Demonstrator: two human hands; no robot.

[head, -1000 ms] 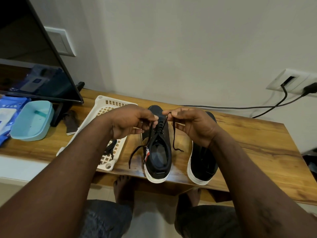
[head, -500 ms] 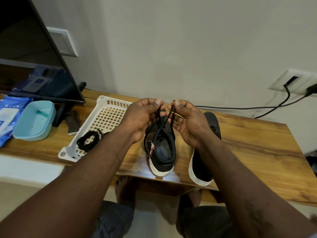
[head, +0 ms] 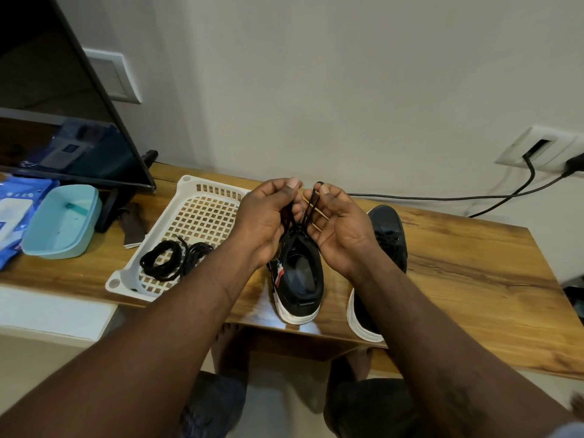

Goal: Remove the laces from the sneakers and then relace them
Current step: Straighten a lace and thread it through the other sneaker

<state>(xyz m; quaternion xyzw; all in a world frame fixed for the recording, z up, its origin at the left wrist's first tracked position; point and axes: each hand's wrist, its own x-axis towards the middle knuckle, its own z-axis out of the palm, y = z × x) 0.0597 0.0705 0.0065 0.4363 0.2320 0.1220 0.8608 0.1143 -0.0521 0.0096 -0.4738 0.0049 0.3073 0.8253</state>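
Black uppers over white soles on the left-hand sneaker [head: 297, 279] and the right-hand sneaker [head: 388, 229]; red-and-white tag on the former. Black lace [head: 308, 210], black coiled laces [head: 170, 257]. White grid-holed basket [head: 117, 281]. Pale teal tub [head: 60, 222]. Brown, dark-streaked wood-grain table [head: 474, 270]. Black cable [head: 442, 197].

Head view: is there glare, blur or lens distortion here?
Head view: pale glare on the table by the heel of the sneaker being laced; the wide lens bends the table edges; left hand, right hand and lace look sharp.

The left hand [head: 262, 222] and right hand [head: 341, 230] pinch the ends of the lace [head: 311, 205] above a sneaker [head: 298, 276]. Coiled laces [head: 164, 260] lie in a tray [head: 186, 181] — left of it.
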